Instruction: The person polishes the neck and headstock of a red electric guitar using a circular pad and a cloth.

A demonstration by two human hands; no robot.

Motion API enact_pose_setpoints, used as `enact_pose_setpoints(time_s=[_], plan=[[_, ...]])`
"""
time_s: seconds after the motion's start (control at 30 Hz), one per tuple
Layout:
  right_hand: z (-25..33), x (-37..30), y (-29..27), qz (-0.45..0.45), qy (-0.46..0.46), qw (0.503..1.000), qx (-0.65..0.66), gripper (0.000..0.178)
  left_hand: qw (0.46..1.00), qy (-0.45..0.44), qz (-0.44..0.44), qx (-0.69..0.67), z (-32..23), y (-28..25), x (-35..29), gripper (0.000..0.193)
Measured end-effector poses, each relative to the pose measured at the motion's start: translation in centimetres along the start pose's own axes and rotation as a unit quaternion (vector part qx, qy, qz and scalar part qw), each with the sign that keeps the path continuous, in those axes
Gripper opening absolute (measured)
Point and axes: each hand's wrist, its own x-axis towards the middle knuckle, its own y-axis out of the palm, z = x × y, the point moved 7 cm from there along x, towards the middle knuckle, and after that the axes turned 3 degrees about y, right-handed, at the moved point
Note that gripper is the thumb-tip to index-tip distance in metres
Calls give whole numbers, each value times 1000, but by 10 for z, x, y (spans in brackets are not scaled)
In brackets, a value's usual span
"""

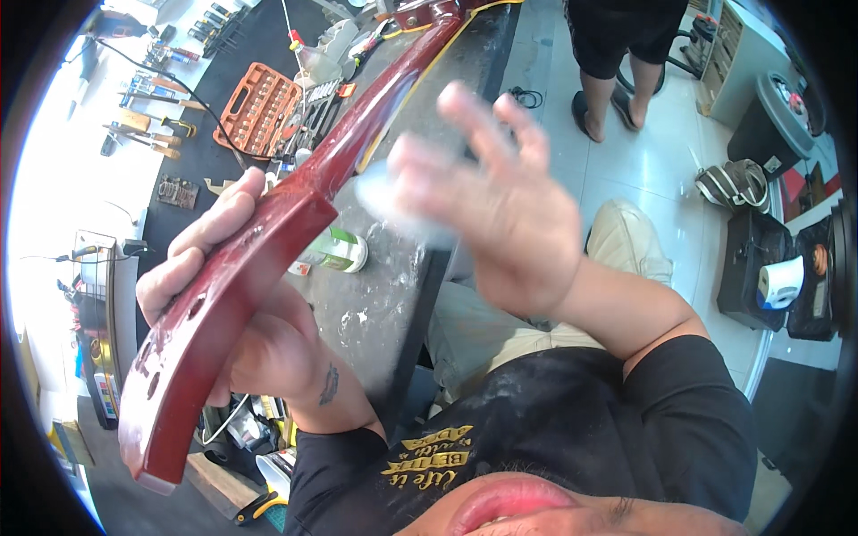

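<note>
A glossy dark red guitar neck (357, 134) runs slantwise from its headstock (192, 308), near me at the left, up to part of the body (429, 13) at the top edge. My left hand (268, 344) is wrapped around the headstock, fingers over its far edge and palm beneath. Several small round holes show along the headstock. My right hand (509, 201) is raised to the right of the neck, smeared by motion. A white, soft-looking pad (384, 192) shows at its thumb and lower fingers, while two other fingers stick out. Whether the pad touches the neck is unclear.
Below the neck lies a dark, white-spotted workbench (380, 313) with a green-labelled container (344, 250), an orange socket set (259, 112) and wrenches. Hand tools (147, 129) lie farther left. Another person (626, 45) stands beyond the bench, near a dark bin (773, 121) and an open case (755, 268).
</note>
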Motion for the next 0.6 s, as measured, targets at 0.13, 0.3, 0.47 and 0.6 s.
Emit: enact_pose_setpoints(time_s=[0.13, 0.3, 0.47, 0.6], plan=[[-62, 4, -11, -193, 69, 978, -43, 39, 999, -5, 11, -31, 3, -3, 1, 66], [-93, 9, 36, -99, 123, 979, -130, 47, 999, -23, 0, -38, 6, -10, -4, 68], [-44, 5, 46, -70, 37, 988, -133, 64, 998, -28, -59, -4, 7, -19, -6, 68], [-52, 11, 45, -62, 56, 987, -137, 64, 999, -26, -45, -9, 10, -19, -5, 72]])
